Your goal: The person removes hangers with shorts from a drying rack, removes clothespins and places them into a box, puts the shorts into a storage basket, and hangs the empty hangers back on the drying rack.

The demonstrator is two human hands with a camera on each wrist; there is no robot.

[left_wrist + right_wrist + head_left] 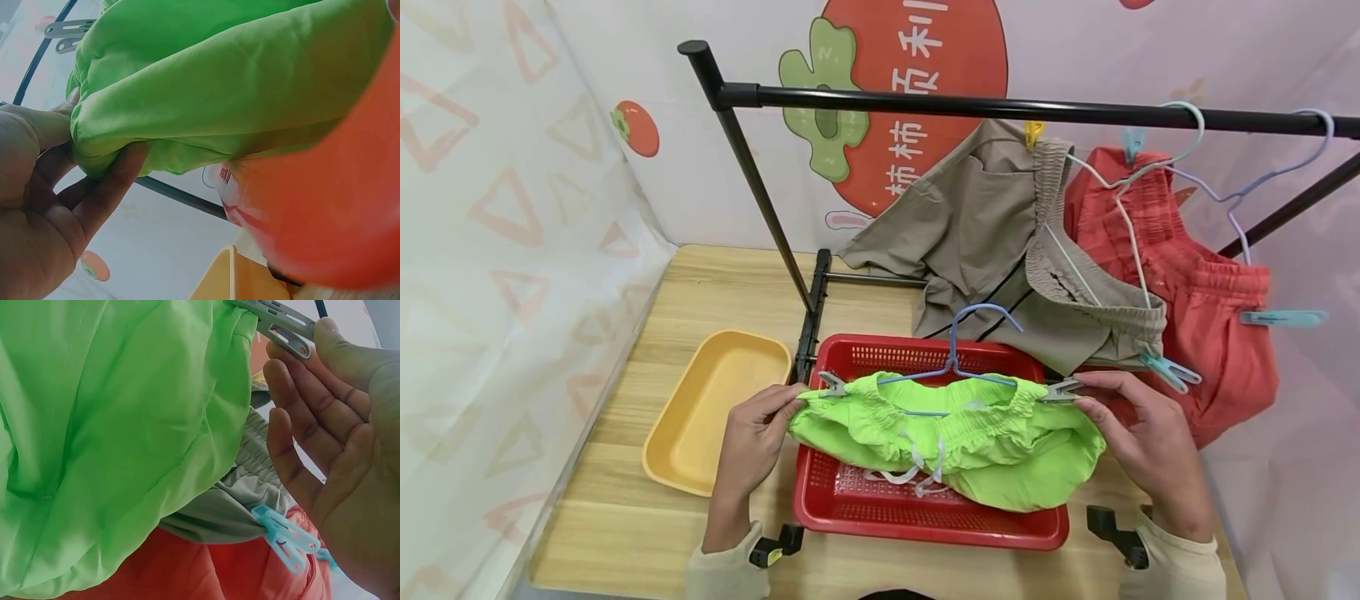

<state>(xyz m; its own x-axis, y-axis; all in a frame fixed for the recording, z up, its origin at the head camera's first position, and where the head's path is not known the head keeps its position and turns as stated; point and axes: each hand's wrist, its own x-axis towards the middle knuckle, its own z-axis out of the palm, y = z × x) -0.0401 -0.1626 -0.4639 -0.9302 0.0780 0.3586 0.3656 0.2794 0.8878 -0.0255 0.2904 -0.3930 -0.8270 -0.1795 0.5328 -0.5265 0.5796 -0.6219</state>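
Bright green shorts (1022, 479) with white drawstrings hang on a blue hanger (953, 337) above a red basket (925, 533). My left hand (756, 433) pinches the waistband's left corner, beside a grey clothespin (832, 383); in the left wrist view its fingers (119, 181) curl under the green cloth. At the other corner, my right hand (1157, 442) holds the handle end of a second grey clothespin (287, 328) between thumb and forefinger. That clothespin's far end bites the waistband. Parts of the hanger's arms are hidden inside the shorts.
A black clothes rack (925, 104) spans the back. Grey-brown shorts (977, 217) and red shorts (1210, 333) hang from it at right, clipped with clothespins (1285, 318). A yellow tray (658, 446) stands left of the basket on the wooden table (595, 517).
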